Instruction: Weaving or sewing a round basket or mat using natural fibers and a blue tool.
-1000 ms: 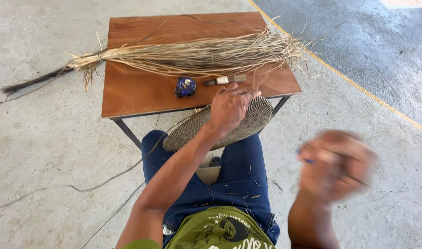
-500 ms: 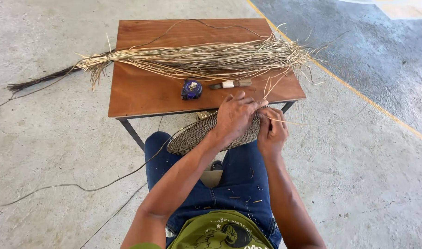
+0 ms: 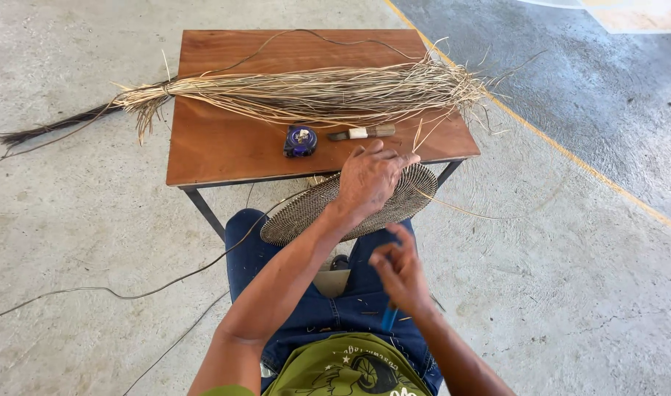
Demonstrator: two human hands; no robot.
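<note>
**Left hand on the mat, right hand drawn back**

The person sits at the near edge of the bench (image 3: 225, 150), knees under it. A round woven mat (image 3: 306, 209) lies tilted across the lap, its far rim tucked just under the bench's near edge. The left hand (image 3: 370, 178) lies on top of the mat near its right side, fingers curled over the weave and pressing it; whether it pinches a strand I cannot tell. Thin loose strands (image 3: 467, 209) trail from the mat's right rim out over the floor.

The right hand (image 3: 400, 268) hangs over the lap, apart from the mat, fingers loosely bent. A blue tool (image 3: 389, 317) shows just below the palm; the hand seems closed on it, though the grip itself is hidden.

On the bench, a long bundle of dry fibre (image 3: 306, 94) stretches across from the left edge to the right, its dark tied end sticking out past the left edge. Near the front edge sit a blue tape measure (image 3: 300, 141) and, just beside it, a small knife (image 3: 362, 133).
</note>
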